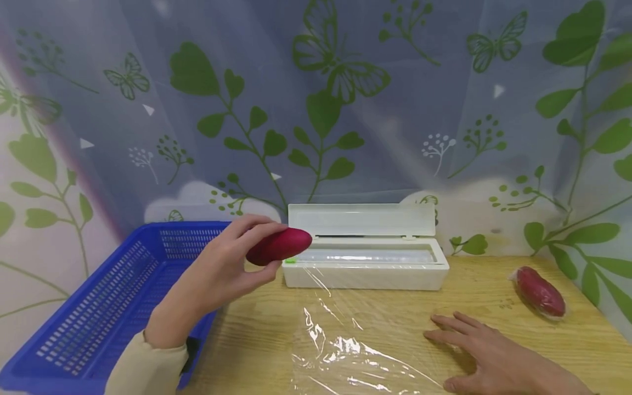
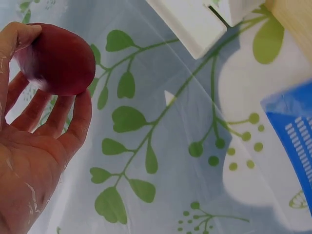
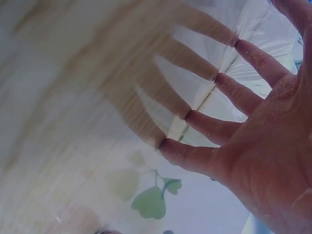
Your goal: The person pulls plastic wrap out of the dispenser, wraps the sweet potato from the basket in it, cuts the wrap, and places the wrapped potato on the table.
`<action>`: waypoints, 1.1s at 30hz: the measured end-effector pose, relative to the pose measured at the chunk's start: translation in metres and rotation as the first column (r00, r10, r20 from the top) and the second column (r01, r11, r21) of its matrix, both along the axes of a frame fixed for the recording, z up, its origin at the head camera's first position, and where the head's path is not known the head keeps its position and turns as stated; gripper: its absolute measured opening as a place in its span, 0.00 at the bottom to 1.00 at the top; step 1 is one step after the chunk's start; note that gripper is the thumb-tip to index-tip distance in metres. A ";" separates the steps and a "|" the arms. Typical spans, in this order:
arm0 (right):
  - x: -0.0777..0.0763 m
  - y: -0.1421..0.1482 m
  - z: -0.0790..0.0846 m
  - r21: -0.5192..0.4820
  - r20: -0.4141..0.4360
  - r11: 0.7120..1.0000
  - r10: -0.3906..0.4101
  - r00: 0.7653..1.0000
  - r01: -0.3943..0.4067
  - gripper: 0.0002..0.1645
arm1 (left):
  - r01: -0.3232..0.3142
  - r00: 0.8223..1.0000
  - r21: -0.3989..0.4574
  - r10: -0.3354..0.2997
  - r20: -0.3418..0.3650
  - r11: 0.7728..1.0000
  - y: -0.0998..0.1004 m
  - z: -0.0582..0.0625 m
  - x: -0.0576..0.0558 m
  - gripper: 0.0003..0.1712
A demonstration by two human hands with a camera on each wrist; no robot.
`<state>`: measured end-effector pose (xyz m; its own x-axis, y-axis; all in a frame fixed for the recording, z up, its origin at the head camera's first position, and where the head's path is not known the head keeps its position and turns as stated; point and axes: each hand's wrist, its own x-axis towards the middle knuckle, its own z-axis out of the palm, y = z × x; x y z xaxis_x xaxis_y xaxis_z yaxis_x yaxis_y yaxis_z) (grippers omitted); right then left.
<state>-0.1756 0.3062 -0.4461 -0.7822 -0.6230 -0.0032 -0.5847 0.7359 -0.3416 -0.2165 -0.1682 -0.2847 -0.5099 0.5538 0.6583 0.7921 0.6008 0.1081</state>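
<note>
In the head view my left hand [image 1: 217,269] grips a smooth, dark-red sweet potato [image 1: 280,245] between thumb and fingers, held above the table. The left wrist view shows the sweet potato [image 2: 61,61] at the tips of the curled fingers. A sheet of clear cling film [image 1: 345,351] lies across the table, drawn from the roll in an open white dispenser box [image 1: 365,277]. At the film's right edge my right hand [image 1: 494,356] rests with fingers spread. In the right wrist view its straight fingertips touch the table surface, with nothing gripped.
A blue plastic basket [image 1: 106,291] stands on the left, partly behind my left arm. On the right of the wooden table [image 1: 247,334] lies a sweet potato wrapped in film [image 1: 540,292]. A printed curtain [image 1: 375,126] hangs behind the dispenser, its lid raised against it.
</note>
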 end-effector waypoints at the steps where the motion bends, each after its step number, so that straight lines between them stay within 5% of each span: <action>1: 0.000 0.000 0.000 0.008 -0.010 1.000 0.002 1.000 -0.001 0.43 | 0.007 1.000 0.006 -0.007 0.005 1.000 0.002 -0.001 0.000 0.31; 12: 0.002 -0.001 0.002 0.040 -0.050 0.999 0.000 0.999 0.002 0.42 | 0.097 0.995 0.011 -0.097 0.018 0.995 0.040 -0.018 -0.003 0.30; 21: 0.002 -0.002 0.003 0.023 -0.037 1.000 0.004 0.999 -0.003 0.42 | 0.111 0.987 -0.074 -0.101 0.129 0.991 0.074 -0.043 -0.001 0.26; 28: 0.004 -0.004 0.004 0.023 -0.039 1.000 -0.015 0.999 0.016 0.43 | 0.185 0.929 -0.133 -0.129 0.346 0.974 0.101 -0.065 -0.001 0.27; 33: 0.004 -0.006 0.005 0.009 -0.099 1.000 -0.019 0.995 0.020 0.43 | 0.188 0.899 -0.212 -0.082 0.431 0.959 0.116 -0.085 -0.003 0.26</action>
